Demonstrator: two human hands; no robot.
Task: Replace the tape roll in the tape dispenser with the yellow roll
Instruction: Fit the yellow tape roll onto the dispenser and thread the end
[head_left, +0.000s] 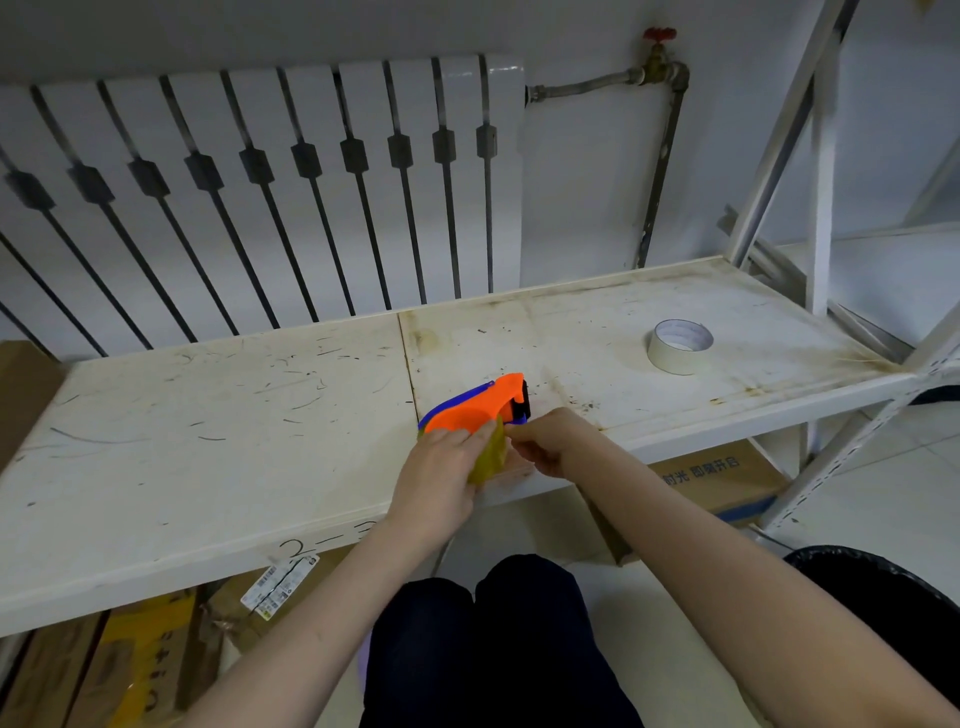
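The left hand (441, 467) holds the orange-and-blue plastic tape dispenser (480, 408) with the translucent yellow tape roll (491, 457); the right hand (545, 441) pinches the tape end. Next, I think, threading it forward.

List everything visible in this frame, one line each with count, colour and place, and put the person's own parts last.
tape dispenser: 1, orange and blue, on the shelf's front edge, under both hands
yellow roll: 1, yellow, inside the dispenser, partly hidden by the left hand
white tape roll: 1, off-white, lying flat on the shelf's right part
shelf: 1, white, scuffed and stained, across the middle
radiator: 1, white with dark bars, on the wall behind
valve: 1, red handle, on the pipe at upper right
cardboard boxes: several, brown, under the shelf
bin: 1, black, lower right
left hand: 1, gripping the dispenser and roll
right hand: 1, pinching at the dispenser's near end
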